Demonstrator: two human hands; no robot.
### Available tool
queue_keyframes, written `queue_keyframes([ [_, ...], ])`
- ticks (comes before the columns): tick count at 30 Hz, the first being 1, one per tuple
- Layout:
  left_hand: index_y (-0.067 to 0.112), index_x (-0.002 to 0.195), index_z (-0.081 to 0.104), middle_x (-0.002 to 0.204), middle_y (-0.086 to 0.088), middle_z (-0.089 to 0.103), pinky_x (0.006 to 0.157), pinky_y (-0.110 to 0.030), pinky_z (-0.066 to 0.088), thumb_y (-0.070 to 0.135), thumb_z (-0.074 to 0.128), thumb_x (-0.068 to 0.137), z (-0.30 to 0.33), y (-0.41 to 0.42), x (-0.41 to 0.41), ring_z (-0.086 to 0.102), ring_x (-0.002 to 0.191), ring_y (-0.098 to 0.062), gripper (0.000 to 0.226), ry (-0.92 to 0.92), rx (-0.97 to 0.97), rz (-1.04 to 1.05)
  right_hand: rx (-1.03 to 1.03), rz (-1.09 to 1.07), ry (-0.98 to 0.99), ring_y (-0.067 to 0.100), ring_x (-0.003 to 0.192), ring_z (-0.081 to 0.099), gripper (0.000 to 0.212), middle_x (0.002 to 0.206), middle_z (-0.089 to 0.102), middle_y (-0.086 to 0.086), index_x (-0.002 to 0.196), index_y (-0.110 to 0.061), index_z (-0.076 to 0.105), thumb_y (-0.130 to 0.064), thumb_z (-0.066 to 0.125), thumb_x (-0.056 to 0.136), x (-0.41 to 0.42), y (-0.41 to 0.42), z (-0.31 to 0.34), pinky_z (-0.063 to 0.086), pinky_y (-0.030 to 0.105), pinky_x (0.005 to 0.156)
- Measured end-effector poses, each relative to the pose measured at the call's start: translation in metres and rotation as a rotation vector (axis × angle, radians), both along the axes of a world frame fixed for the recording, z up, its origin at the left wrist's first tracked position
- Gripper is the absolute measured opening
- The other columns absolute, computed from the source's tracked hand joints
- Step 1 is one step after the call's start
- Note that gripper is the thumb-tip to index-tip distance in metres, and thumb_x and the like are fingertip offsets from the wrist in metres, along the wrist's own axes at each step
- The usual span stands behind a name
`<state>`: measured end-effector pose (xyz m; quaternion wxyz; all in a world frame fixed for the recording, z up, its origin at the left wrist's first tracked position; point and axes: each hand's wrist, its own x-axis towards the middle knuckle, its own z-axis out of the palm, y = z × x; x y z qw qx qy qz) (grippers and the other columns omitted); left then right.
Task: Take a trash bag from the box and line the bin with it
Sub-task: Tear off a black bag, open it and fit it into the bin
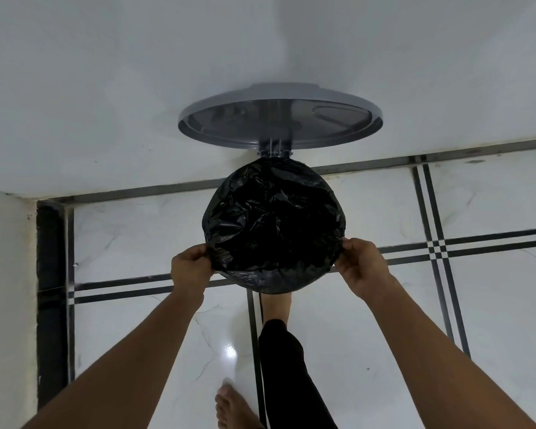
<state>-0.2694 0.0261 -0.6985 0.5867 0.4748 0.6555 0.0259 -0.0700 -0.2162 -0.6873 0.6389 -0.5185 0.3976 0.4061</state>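
The bag (273, 227) is sitting over the mouth of the bin, its black film folded outward round the rim and hiding the bin itself. I am pinching its near edge at both sides — my left hand (191, 267) on the left, my right hand (364, 267) on the right, fingers curled round the film. The lid (279, 119) is standing open against the wall, and one foot (274, 306) seems to be on the pedal. I'm judging the lining nearly finished — only snugging the near edge remains. No box is showing.

Head view, steeply down, close overhead
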Motion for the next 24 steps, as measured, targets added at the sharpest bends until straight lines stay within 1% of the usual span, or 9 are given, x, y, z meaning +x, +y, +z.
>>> queue_keyframes([
  [2,0.007,0.077,0.079,0.083,-0.017,0.078,0.090,-0.054,0.062,-0.010,0.053,0.078,-0.001,0.004,0.000,0.076,0.081,-0.042,0.031,0.001,-0.043,0.034,-0.057,0.075,0.019,0.016,0.067,0.056,0.009,0.078,0.063,0.003,0.080,-0.010,0.062,-0.008,0.055,0.084,0.003,0.005,0.007,0.052,0.027,0.072],
  [5,0.000,0.072,0.068,0.090,-0.025,0.067,0.084,-0.052,0.057,-0.003,0.053,0.082,0.006,0.006,0.003,0.068,0.079,-0.043,0.018,-0.087,-0.159,0.141,-0.118,0.128,0.024,0.013,0.062,0.047,0.011,0.073,0.065,-0.001,0.090,-0.012,0.068,-0.023,0.065,0.086,0.010,0.009,0.009,0.047,0.025,0.069],
  [7,0.003,0.087,0.072,0.096,-0.012,0.075,0.082,-0.041,0.059,0.001,0.055,0.095,0.006,0.004,0.002,0.074,0.083,-0.030,0.019,-0.148,-0.210,0.184,-0.140,0.087,0.001,0.011,0.059,0.052,0.011,0.074,0.066,0.000,0.094,-0.011,0.070,-0.022,0.068,0.090,0.011,0.012,0.008,0.052,0.023,0.061],
  [9,0.008,0.105,0.077,0.103,0.000,0.081,0.093,-0.037,0.059,0.002,0.058,0.101,0.001,0.002,-0.003,0.077,0.098,-0.020,0.021,-0.160,-0.234,0.190,-0.188,0.068,-0.017,0.010,0.058,0.055,0.010,0.073,0.065,0.000,0.088,-0.012,0.070,-0.019,0.067,0.093,0.008,0.013,0.007,0.054,0.023,0.060],
  [12,0.010,0.122,0.072,0.106,-0.004,0.081,0.097,-0.036,0.059,-0.012,0.060,0.095,-0.005,0.001,-0.005,0.075,0.108,-0.024,0.036,-0.173,-0.254,0.226,-0.254,0.066,-0.030,0.011,0.054,0.050,0.015,0.066,0.059,-0.001,0.078,-0.014,0.067,-0.020,0.068,0.092,0.004,0.015,0.008,0.050,0.025,0.064],
  [15,0.010,0.119,0.069,0.090,-0.008,0.080,0.076,-0.032,0.060,-0.012,0.063,0.092,0.000,0.005,-0.001,0.074,0.089,-0.025,0.035,-0.126,-0.288,0.303,-0.246,0.057,0.003,0.013,0.055,0.043,0.010,0.068,0.061,-0.002,0.080,-0.018,0.065,-0.022,0.069,0.088,0.003,0.015,0.009,0.041,0.027,0.063],
  [19,0.017,0.118,0.073,0.092,-0.005,0.075,0.062,-0.027,0.048,-0.006,0.061,0.094,0.000,0.007,0.004,0.060,0.079,-0.019,0.036,-0.076,-0.334,0.364,-0.183,0.062,0.051,0.014,0.072,0.056,0.010,0.084,0.075,-0.007,0.095,-0.021,0.067,-0.028,0.066,0.089,0.002,0.012,0.011,0.041,0.030,0.071],
  [22,0.014,0.104,0.075,0.099,-0.002,0.076,0.062,-0.023,0.055,-0.009,0.056,0.095,0.003,0.011,0.012,0.069,0.089,-0.016,0.031,-0.128,-0.373,0.418,-0.092,0.071,0.066,0.015,0.080,0.062,0.019,0.078,0.072,-0.006,0.088,-0.020,0.067,-0.038,0.063,0.092,0.004,0.012,0.016,0.048,0.033,0.078],
  [24,0.009,0.094,0.068,0.100,-0.004,0.072,0.069,-0.032,0.059,0.001,0.057,0.094,0.007,0.011,0.014,0.069,0.095,-0.023,0.014,-0.189,-0.372,0.411,-0.059,0.091,0.085,0.018,0.086,0.062,0.027,0.085,0.069,-0.002,0.096,-0.015,0.072,-0.041,0.068,0.090,0.006,0.013,0.020,0.052,0.033,0.078],
])
